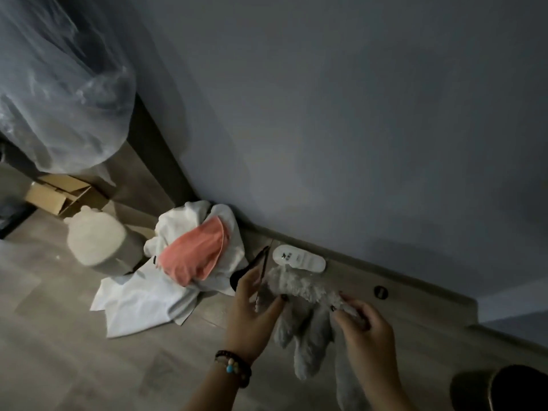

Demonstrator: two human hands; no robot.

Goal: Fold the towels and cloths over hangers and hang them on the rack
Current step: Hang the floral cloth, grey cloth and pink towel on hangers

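Note:
A fluffy grey-white towel [305, 330] hangs folded over a dark hanger [261, 264], whose thin hook end shows above my left hand. My left hand [252, 315] holds the hanger and the towel's left end, thumb against the cloth. At the towel's right end, my right hand [364, 330] pinches the fluffy edge. Behind and left of my hands, a pile of white cloths [148, 295] with a coral-pink cloth [192, 256] on top lies on the floor by the wall.
A white slipper [299, 258] lies against the baseboard. A pale round jug [100, 241] stands left of the pile, with a cardboard box [56, 194] behind it. Clear plastic sheeting [59, 84] hangs at upper left. A dark round object [516, 390] sits at the bottom right.

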